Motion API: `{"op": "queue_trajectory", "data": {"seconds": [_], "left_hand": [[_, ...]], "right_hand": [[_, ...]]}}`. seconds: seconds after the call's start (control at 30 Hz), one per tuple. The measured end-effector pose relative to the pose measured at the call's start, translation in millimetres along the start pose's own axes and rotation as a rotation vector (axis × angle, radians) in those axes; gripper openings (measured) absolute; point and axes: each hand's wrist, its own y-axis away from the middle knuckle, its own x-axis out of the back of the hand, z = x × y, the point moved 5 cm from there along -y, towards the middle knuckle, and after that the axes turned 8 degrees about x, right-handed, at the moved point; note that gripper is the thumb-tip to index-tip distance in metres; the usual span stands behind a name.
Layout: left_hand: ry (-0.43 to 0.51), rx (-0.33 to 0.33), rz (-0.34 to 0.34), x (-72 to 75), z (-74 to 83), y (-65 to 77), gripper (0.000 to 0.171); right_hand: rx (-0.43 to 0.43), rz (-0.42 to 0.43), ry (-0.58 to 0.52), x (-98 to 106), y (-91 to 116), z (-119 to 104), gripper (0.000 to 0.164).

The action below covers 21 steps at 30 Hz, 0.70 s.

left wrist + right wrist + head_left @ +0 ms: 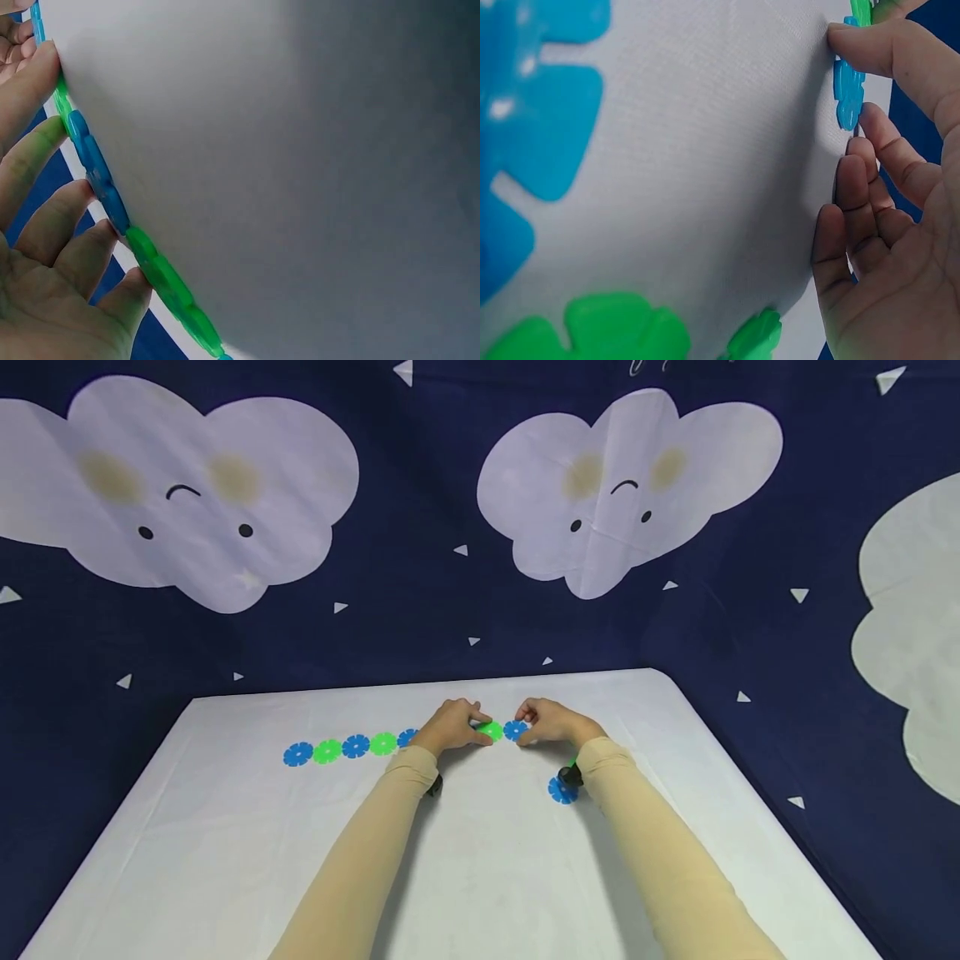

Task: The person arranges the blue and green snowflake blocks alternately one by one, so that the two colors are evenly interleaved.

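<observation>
A line of flat, notched plastic discs, alternately blue and green, lies across the white table. My left hand (450,727) pinches a green disc (491,732) near the right end, thumb at its near edge and index finger at its far edge. The left wrist view shows the other fingertips along a neighbouring blue disc (97,172) and green disc (172,292). With thumb and forefinger, my right hand (557,723) holds the end blue disc (515,731) by its edges. The two held discs meet edge to edge. Part of the line is hidden behind my left hand.
Under the right forearm lie a loose blue disc (562,791) and a partly covered green one (574,762). The right wrist view shows another small green disc (756,337). Behind the white table (225,860) hangs a dark blue cloth (420,635) with clouds.
</observation>
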Motion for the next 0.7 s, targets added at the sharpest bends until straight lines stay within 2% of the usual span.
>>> {"op": "queue_trajectory", "data": {"seconds": [0.2,0.7], "left_hand": [[-0.01,-0.004,-0.004,-1.8,0.8,2.1,0.047],[0.0,-0.014,0.015,0.5,4.8,1.6,0.047]], "right_hand": [[-0.005,-0.012,-0.031,-4.0,2.7,1.9,0.044],[-0.034,-0.007,-0.075,1.0,1.4,3.7,0.044]]}}
